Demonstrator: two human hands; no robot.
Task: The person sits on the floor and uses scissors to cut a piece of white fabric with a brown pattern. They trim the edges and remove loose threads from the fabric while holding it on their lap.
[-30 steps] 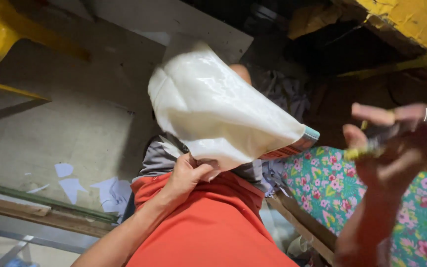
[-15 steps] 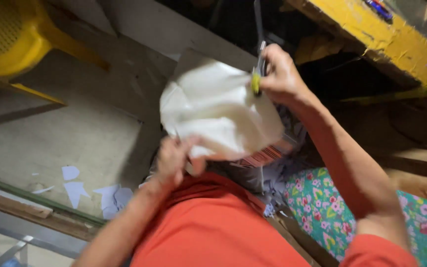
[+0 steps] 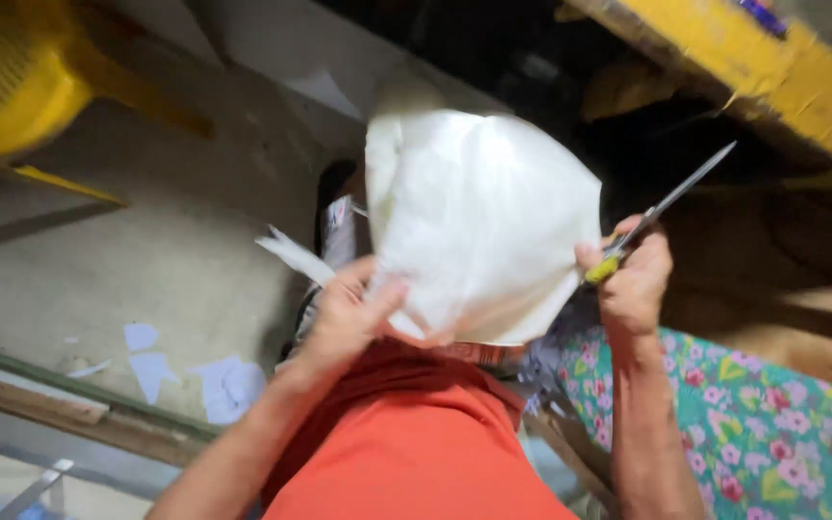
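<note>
A large sheet of white, slightly creased paper-like material (image 3: pixel 483 221) is held up at the centre of the view, above an orange-clad lap (image 3: pixel 406 443). Its outline is rounded at the top and right, with a narrow pointed strip trailing off at 9 o'clock. The sheet's lower left edge is pinched by the left hand (image 3: pixel 344 313), fingers curled over it. At 3 o'clock of the sheet, the right hand (image 3: pixel 633 279) is closed on a pair of scissors with yellow handles (image 3: pixel 662 217), and its thumb is pressed to the sheet's right edge; the steel blades are pointed towards 1 o'clock. Small white scraps (image 3: pixel 185 371) are scattered on the grey concrete floor (image 3: pixel 146 260) at 8 o'clock. A yellow plastic chair (image 3: pixel 21 82) is seen at 10 o'clock, and a green floral cloth (image 3: pixel 763 433) at 4 o'clock. No containers can be made out.
</note>
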